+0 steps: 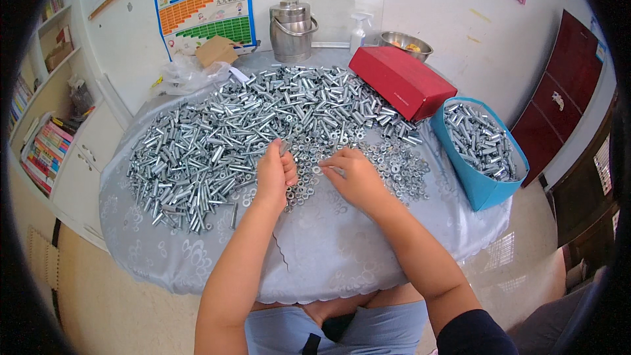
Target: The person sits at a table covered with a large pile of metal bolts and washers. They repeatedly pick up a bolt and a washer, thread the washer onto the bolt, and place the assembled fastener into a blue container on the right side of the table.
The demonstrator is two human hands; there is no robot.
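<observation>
My left hand (271, 174) is closed around a short metal sleeve (284, 147), its end showing above the thumb. To its right, my right hand (358, 176) has thumb and fingertips pinched together over the washers; what they hold is too small to make out. Loose flat washers (404, 164) are scattered under and between both hands, spreading to the right. Behind and to the left lies a broad heap of shiny metal sleeves (197, 151). One single sleeve (234, 215) lies at the heap's near edge, left of my left forearm.
A teal fabric bin (490, 194) full of sleeves stands at the table's right edge. Behind it are a red box (404, 79) and a metal bowl (427, 49). A lidded steel pot (291, 33), a spray bottle (358, 33) and a plastic bag (187, 77) stand at the back.
</observation>
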